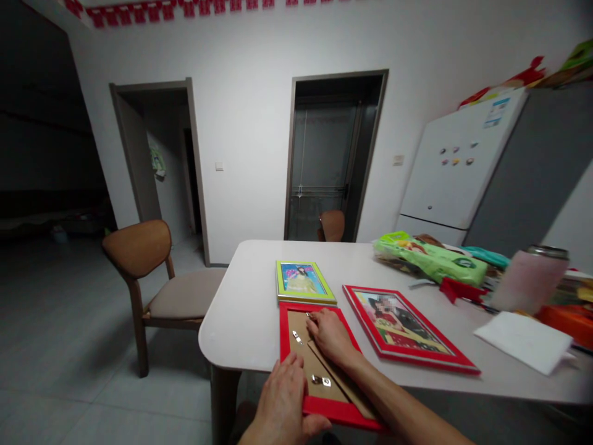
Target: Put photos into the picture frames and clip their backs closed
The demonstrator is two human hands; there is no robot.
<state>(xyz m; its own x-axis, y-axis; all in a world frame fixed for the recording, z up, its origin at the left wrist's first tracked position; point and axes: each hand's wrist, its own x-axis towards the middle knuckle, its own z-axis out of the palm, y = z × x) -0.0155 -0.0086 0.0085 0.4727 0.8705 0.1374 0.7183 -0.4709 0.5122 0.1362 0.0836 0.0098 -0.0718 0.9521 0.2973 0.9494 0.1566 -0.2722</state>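
A red picture frame [328, 406] lies face down at the near table edge, its brown backing board [296, 358] showing. Small metal clips [320, 381] sit on the board, and a support flap [340, 386] runs along it, partly under my right forearm. My left hand [285, 395] grips the frame's near left corner, fingers over the left side and thumb along the front. My right hand [330, 335] is closed, its bunched fingertips at a clip near the far end; what they pinch is hidden. Beyond stands a green picture frame [306, 281], lying face up.
Another red-edged frame [403, 327] lies face up to the right. A white paper sheet [523, 340], a pink bottle [530, 278] and a green packet [430, 256] crowd the table's right side. A chair [185, 296] stands at left, a refrigerator [456, 164] at back right.
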